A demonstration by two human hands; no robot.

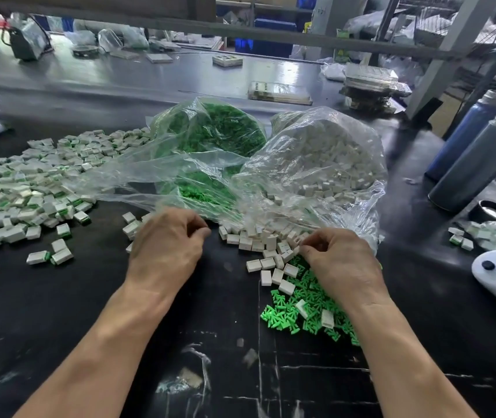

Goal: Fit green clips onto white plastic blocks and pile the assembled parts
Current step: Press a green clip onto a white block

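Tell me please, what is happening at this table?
A person is fitting green clips onto white plastic blocks. Both hands work at the mouths of two clear bags: the left hand has curled fingers, the right hand picks among loose blocks and clips. A large pile of assembled parts lies to the left.

Bright overhead light glared off the plastic bags [310, 164] and the far grey tabletop [138, 76]. Shadows stayed soft. Edges bowed from the wide lens; the background and bottles [478, 164] looked blurred.
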